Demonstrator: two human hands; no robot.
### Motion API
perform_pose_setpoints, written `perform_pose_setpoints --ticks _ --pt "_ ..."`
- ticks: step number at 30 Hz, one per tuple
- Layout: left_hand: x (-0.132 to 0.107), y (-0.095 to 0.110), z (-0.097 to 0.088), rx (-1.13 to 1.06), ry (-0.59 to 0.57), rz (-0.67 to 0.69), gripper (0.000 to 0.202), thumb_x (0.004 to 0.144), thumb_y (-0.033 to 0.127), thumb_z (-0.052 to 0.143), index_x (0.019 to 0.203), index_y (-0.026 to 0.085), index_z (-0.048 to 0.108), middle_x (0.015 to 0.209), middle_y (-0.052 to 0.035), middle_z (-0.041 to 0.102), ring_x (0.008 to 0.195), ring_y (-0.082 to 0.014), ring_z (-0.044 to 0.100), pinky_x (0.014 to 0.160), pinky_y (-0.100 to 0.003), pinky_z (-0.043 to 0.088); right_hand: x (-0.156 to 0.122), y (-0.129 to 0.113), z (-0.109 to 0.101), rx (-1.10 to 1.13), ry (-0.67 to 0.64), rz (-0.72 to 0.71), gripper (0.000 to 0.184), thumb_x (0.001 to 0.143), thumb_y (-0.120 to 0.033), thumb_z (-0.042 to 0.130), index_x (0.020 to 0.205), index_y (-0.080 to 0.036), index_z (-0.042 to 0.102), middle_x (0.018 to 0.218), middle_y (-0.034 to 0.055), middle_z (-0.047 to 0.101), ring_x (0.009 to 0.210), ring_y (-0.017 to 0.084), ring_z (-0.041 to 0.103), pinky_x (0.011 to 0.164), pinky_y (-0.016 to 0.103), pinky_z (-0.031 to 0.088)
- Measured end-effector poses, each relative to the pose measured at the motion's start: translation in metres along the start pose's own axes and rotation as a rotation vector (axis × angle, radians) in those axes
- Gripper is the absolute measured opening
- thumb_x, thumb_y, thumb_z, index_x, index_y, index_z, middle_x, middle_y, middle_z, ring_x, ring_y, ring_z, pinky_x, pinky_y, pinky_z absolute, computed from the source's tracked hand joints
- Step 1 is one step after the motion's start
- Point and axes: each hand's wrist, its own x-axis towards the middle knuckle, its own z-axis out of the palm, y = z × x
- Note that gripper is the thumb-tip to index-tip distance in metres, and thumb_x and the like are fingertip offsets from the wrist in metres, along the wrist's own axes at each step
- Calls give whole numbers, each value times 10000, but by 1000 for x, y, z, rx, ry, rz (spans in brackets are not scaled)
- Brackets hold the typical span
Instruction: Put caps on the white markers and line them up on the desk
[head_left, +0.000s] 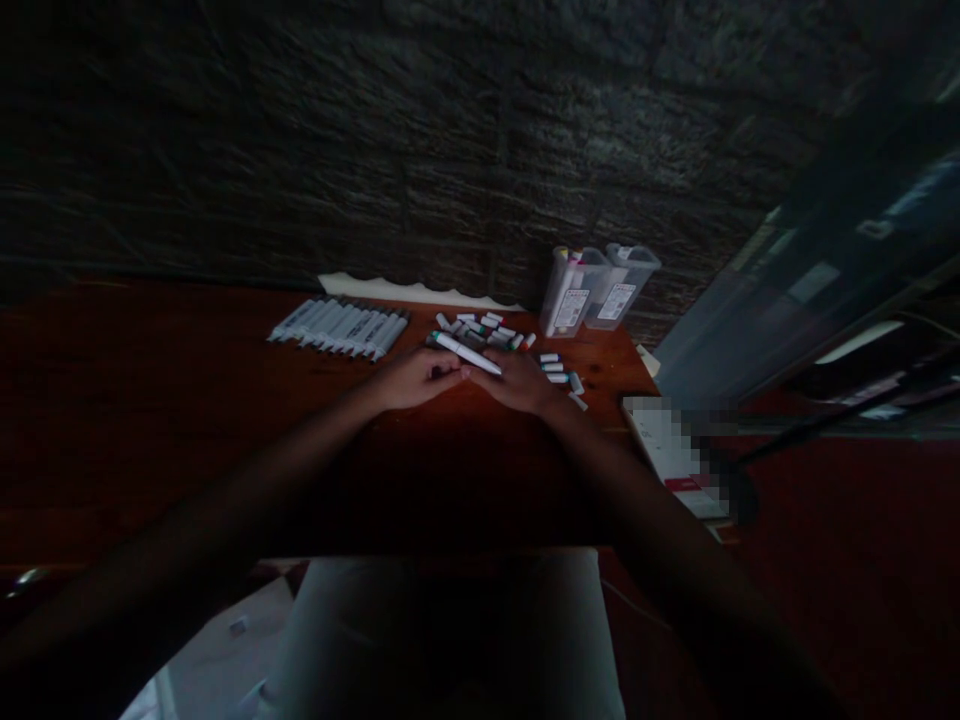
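A white marker [466, 352] with a green end is held aslant just above the table, in front of my chest. My right hand [523, 382] is closed around its lower right end. From the left, my left hand [416, 380] meets it with thumb and fingers pinched together at the marker's underside. The fingertips of both hands nearly touch. Behind the hands lies a pile of loose marker caps [489, 320] with coloured ends, partly hidden by the marker and fingers. More loose caps [553, 368] lie beside my right hand. To the left, several grey-white markers [341, 328] lie side by side in a row.
Two clear plastic bins [564, 300] [621, 290] with labels stand at the back right, with a few coloured-end markers inside. A white box [667, 450] lies at the right edge of the wooden table [187, 400]. A dark stone wall [420, 150] rises behind.
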Motion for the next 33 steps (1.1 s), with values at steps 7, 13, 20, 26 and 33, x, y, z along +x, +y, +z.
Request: perform_pose_setpoints --ticks 7,13,20,26,33 --pt "1 0 -1 79 -10 -21 231 909 348 541 847 148 641 669 16 579 603 -88 492 578 -210 368 0 -2 1 -32 -25 -58 328 929 -457 506 941 -179 678 815 43 652 747 162 566 671 287 381" --pt "2 -4 1 45 -3 -35 212 901 340 552 824 158 629 673 11 586 595 -88 488 559 -209 369 1 -2 0 0 -50 -74 297 943 -405 498 993 -183 688 850 40 669 771 155 571 666 280 381" --pt "2 -4 0 52 -1 -7 186 900 326 561 870 164 646 677 8 585 636 -104 509 604 -220 400 0 -3 0 -2 -39 -38 261 925 -380 517 908 -177 679 834 52 644 780 169 578 701 306 404" --pt "2 3 0 46 -4 2 207 917 334 539 893 162 652 673 12 568 634 -103 495 618 -229 398 0 -5 -1 6 -40 -55 305 937 -422 495 893 -181 676 835 57 656 787 182 586 700 314 410" --pt "1 10 -1 118 -4 -47 230 923 330 517 822 154 625 649 9 546 584 -96 460 558 -236 339 0 -3 -1 -30 -62 -64 299 937 -414 486 896 -173 658 874 54 670 797 170 589 720 300 419"
